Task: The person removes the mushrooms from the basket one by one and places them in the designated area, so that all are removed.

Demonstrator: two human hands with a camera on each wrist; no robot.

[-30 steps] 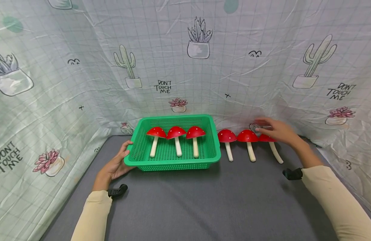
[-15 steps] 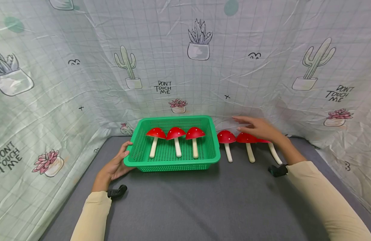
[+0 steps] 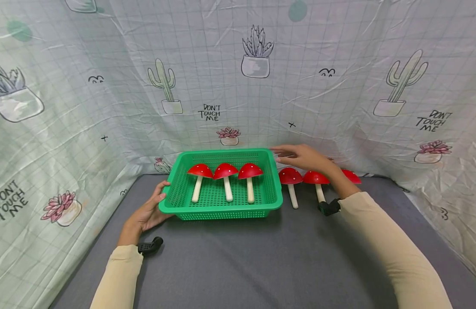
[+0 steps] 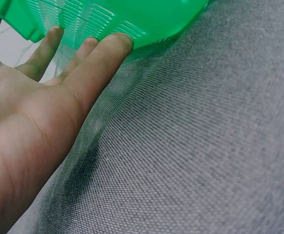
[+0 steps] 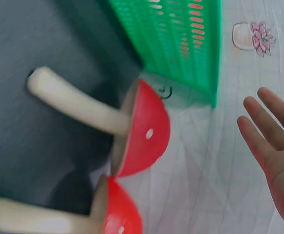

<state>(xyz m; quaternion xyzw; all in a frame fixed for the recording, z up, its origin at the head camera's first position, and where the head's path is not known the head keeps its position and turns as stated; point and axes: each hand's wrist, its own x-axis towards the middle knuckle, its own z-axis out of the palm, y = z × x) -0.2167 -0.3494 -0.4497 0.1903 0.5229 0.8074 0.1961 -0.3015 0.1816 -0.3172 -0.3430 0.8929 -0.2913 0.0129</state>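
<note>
A green plastic basket [image 3: 218, 209] has three toy mushrooms [image 3: 226, 170] lying side by side in it, red white-dotted caps toward the back. My left hand [image 3: 147, 213] touches its left end; in the left wrist view the extended fingertips meet the slotted wall [image 4: 73, 19] below the rim. Over at the back right corner of the basket, my right hand [image 3: 301, 156] reaches with straight fingers and holds nothing. Three more mushrooms lie in a row right of the basket: a near one [image 3: 290, 176], a middle one [image 3: 316, 177], and a far one [image 3: 351, 176] whose stem my right arm hides.
Everything lies on a dark grey table surface [image 3: 222, 262]. A pale cloth [image 3: 292, 86] printed with cacti hangs at the back and both sides, close behind the basket and mushrooms. Each wrist carries a black device [image 3: 150, 246].
My right hand has moved left, from above the far mushroom, over the row, to the basket's back right corner. The left hand, basket and mushrooms have stayed in place.
</note>
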